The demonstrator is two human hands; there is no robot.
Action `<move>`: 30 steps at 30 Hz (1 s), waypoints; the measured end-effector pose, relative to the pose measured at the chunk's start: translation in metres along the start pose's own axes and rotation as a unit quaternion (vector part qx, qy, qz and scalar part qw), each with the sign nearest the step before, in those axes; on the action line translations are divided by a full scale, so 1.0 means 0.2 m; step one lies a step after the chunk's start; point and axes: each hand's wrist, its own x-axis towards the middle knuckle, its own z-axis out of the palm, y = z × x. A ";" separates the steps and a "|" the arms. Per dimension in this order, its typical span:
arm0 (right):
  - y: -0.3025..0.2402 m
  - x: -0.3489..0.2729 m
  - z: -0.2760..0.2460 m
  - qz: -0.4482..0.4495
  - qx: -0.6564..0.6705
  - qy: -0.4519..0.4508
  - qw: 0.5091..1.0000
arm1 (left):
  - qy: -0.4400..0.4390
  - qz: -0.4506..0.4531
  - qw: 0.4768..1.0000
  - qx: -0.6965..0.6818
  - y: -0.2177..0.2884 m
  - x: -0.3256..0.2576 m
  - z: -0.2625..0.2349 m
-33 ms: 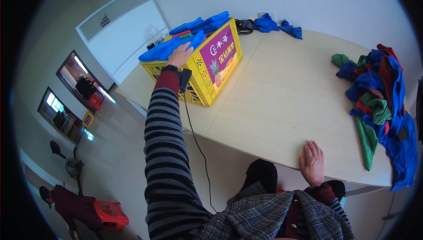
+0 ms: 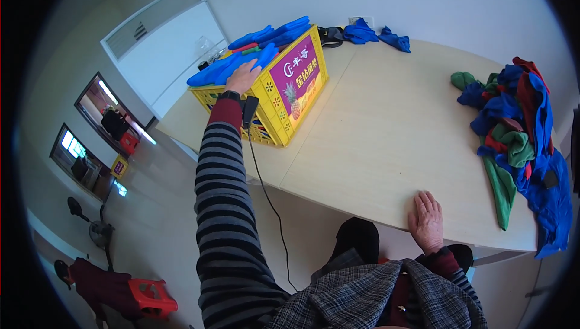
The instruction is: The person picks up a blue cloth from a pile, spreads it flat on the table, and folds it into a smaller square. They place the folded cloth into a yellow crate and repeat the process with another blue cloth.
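Note:
My left hand (image 2: 243,78) reaches out to the yellow plastic crate (image 2: 283,125) at the far left of the table. Its fingers lie over folded blue cloths (image 2: 208,76) that rise above the crate's rim; they look laid on the cloth rather than wrapped round it. More blue cloths, with a bit of red and green between them, fill the crate's top. My right hand (image 2: 428,226) rests flat on the table's near edge, fingers stretched and holding nothing. Right of it lies a loose heap of blue, green and red cloths (image 2: 504,118).
The pale wooden table (image 2: 368,124) has two crumpled blue cloths (image 2: 361,32) near the wall. A black cable (image 2: 272,202) hangs from a dark device (image 2: 249,110) at my left wrist. On the floor at lower left, a person (image 2: 99,287) is beside a red stool (image 2: 151,297).
The whole view has shifted very slightly. Both hands keep their places on the cloths and the table.

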 end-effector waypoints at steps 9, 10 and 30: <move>0.08 -0.01 -0.03 -0.027 0.060 0.031 0.997 | 0.271 0.195 0.924 0.187 0.48 -0.47 0.09; 0.11 -0.03 -0.02 -0.004 0.057 0.034 0.998 | 0.232 0.237 0.934 0.130 0.61 -0.57 0.13; 1.52 -0.02 -0.92 0.336 0.222 0.272 0.874 | -0.068 0.307 0.932 -0.179 1.59 -1.78 1.01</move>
